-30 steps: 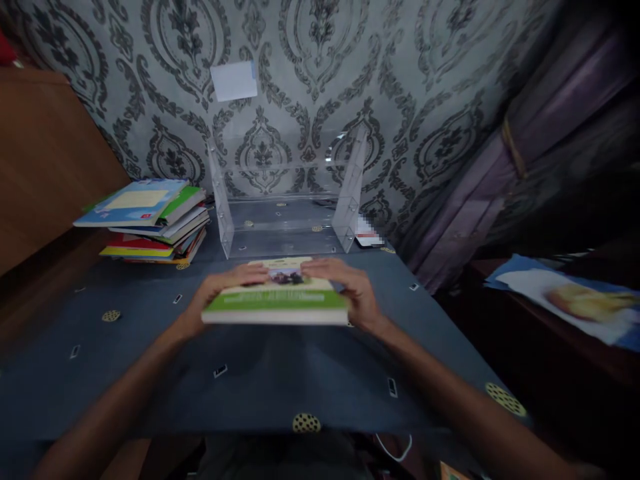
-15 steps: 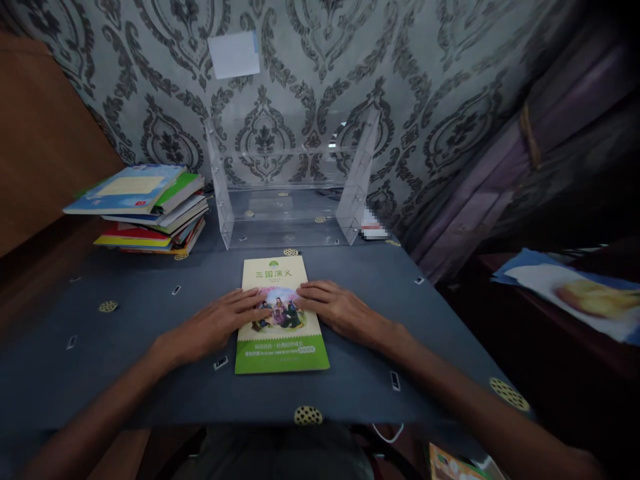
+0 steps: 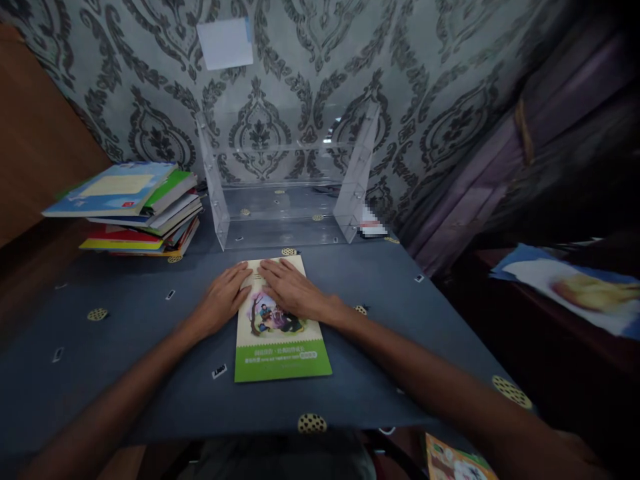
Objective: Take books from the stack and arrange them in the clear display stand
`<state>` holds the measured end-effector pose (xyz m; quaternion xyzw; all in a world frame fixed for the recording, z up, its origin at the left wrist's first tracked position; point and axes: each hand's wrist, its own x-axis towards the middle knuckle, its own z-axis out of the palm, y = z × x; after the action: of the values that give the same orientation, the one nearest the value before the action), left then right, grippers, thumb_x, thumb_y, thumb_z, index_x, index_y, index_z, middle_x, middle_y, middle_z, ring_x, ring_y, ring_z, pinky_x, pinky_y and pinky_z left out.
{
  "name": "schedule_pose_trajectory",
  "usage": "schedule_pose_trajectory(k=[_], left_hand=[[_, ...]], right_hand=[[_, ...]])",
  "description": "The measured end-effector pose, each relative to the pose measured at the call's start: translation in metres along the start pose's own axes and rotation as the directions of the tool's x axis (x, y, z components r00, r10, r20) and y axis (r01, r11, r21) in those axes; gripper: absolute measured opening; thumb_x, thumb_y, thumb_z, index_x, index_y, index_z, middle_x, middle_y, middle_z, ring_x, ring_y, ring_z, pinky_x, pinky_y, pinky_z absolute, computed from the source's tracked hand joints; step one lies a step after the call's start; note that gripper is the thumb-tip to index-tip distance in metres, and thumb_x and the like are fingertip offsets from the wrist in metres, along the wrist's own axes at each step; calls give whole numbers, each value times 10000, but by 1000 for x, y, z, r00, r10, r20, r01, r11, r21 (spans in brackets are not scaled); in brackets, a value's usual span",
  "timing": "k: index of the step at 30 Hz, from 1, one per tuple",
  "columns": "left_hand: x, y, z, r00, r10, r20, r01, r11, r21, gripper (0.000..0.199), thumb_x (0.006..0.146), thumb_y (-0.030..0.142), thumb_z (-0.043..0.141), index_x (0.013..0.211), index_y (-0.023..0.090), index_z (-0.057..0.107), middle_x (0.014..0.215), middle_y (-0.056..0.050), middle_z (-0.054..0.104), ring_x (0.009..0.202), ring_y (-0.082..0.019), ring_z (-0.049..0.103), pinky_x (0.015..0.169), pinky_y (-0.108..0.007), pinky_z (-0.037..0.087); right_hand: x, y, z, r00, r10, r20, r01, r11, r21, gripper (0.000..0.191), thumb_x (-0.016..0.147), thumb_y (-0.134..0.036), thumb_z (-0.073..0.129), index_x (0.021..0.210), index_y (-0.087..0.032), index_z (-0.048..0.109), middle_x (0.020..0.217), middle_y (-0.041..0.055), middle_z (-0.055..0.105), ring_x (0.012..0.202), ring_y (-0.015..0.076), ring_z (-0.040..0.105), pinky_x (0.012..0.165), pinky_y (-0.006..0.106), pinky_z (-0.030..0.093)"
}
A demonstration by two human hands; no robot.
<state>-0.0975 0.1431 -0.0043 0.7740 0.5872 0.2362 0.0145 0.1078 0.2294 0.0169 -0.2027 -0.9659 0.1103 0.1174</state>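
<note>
A closed book (image 3: 283, 363) with a cream and green cover and a picture in its middle lies flat on the dark blue tablecloth (image 3: 200, 407). My left hand (image 3: 225, 293) rests at the book's upper left edge, fingers stretched out and partly on the cover. Across the upper part of the cover lies my right hand (image 3: 290, 290), its fingers flat and reaching toward the left hand. The two hands cover the title. Neither hand grips anything.
Behind the book stands a clear acrylic rack (image 3: 287, 230). A stack of books (image 3: 135, 207) is at the back left. Right of the table lie a blue and white packet (image 3: 565, 280) and a purple curtain (image 3: 465, 180). Below the front edge is a colourful book (image 3: 455, 460).
Both hands have slid up the cover toward its top edge. The right hand has also moved left, uncovering the picture and covering the title. The book stays in place.
</note>
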Motion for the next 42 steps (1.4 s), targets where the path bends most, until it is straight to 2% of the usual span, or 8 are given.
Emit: schedule_pose_trajectory(k=[4,8,17,24,28,32,39,42], left_hand=[[-4,-4,3,1000,-8,-17,8,999,-31,415,1005,369,397,1319,165,576,1425,-135,586,1370,-270,498,1151,-505,418],[-1,-6,3,1000,2,-18,-3,999,-36,426,1002,360,392,1335,161,568,1421,-137,587,1409,-295,447,1155,-535,405],[17,-1,1,997,68,45,-68,998,3,462,982,245,356,1405,109,484,1419,-159,583,1420,-278,436,1154,-493,419],[39,20,10,981,154,116,-147,987,-67,478,935,118,363,1397,140,485,1437,-148,567,1408,-241,453,1169,-505,390],[45,38,18,940,299,161,-274,948,-161,570,875,27,369,1424,148,461,1483,-152,519,1428,-221,422,1175,-501,378],[42,57,19,902,374,213,-322,915,-244,567,860,17,385,1396,166,495,1458,-128,549,1404,-223,451,1181,-513,365],[14,95,0,818,452,357,-322,873,-367,560,895,25,342,1388,241,498,1460,-54,567,1414,-176,453,1233,-512,284],[-2,111,-9,776,498,387,-340,847,-410,639,857,-10,337,1413,277,469,1434,-28,593,1412,-166,457,1240,-528,267]], right_hand=[[-24,36,2,985,138,-102,-131,989,71,431,1005,-234,410,1390,-97,548,1481,192,519,1415,288,453,1191,538,332],[-42,62,3,965,166,-204,-119,967,224,417,998,-286,428,1355,-148,592,1451,160,560,1377,269,503,1159,528,391],[-40,72,7,954,156,-255,-59,935,349,366,967,-252,469,1287,-207,641,1391,116,623,1327,251,555,1111,521,442],[-41,73,7,944,188,-272,-70,918,392,396,965,-232,430,1328,-203,585,1390,115,622,1300,251,574,1105,515,445],[-41,75,6,949,194,-250,-51,873,485,489,966,-183,365,1451,-178,427,1382,130,625,1304,224,575,1120,498,433],[-42,77,6,955,183,-235,-41,863,503,503,958,-180,371,1461,-184,398,1392,128,618,1312,222,567,1121,502,430],[-43,68,1,955,201,-216,-94,900,426,532,929,-275,482,1450,-177,429,1387,126,618,1291,275,572,1084,510,448],[-43,65,-1,956,201,-216,-102,912,397,518,938,-290,471,1440,-164,441,1378,131,620,1271,272,580,1072,488,454]])
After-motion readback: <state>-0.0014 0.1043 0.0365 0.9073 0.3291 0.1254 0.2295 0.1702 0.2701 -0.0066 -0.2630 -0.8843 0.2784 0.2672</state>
